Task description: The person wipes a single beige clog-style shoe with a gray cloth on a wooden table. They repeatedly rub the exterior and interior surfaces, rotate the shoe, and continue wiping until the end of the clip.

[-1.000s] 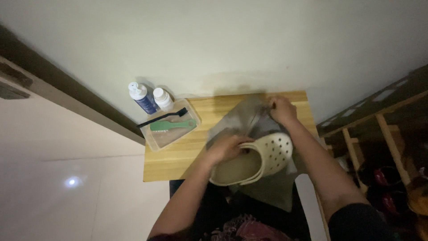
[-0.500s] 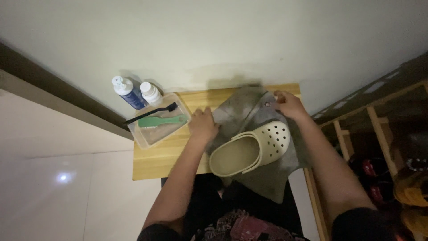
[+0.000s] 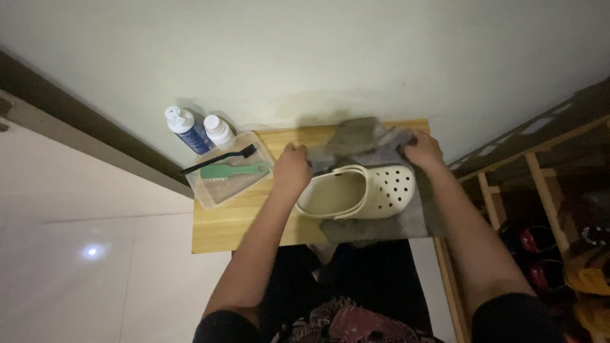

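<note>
Near the centre of the frame, a cream clog [image 3: 357,192] was laid on its side on a grey cloth [image 3: 375,222], which was spread over the right half of a small wooden counter [image 3: 235,222]. The left hand [image 3: 292,170] was closed on the cloth's upper edge just left of the clog's heel opening, and the right hand [image 3: 422,151] was gripped on the cloth's far right corner, beside the clog's perforated toe. At the upper left of the counter, a clear tray [image 3: 213,194] was seen, with a green brush [image 3: 234,171] and a thin black brush [image 3: 219,160] laid across it. Just behind the tray, against the wall, a blue bottle [image 3: 189,131] and a white bottle [image 3: 219,130] were stood together.
</note>
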